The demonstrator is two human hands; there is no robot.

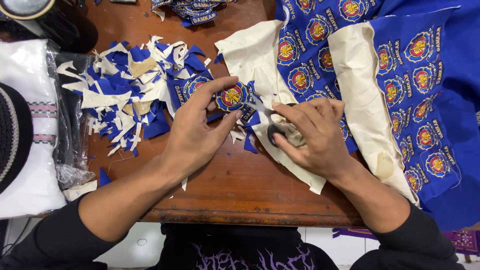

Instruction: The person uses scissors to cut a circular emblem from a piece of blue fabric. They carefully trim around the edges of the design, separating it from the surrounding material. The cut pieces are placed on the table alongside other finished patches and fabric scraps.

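Observation:
My left hand (197, 131) pinches a round embroidered patch (231, 96), blue with a red and gold centre, between thumb and fingers. My right hand (312, 135) grips a pair of scissors (272, 131) with dark handles; its blades reach toward the patch's edge. Under both hands lies a blue cloth sheet (425, 100) covered with several rows of the same patches, its cream backing (252, 52) folded over.
A heap of blue and cream fabric scraps (127, 92) lies left of my hands on the wooden table (235, 192). Cut blue label strips (192, 10) sit at the far edge. A plastic-wrapped white bundle (35, 125) and a dark cap (12, 135) occupy the left side.

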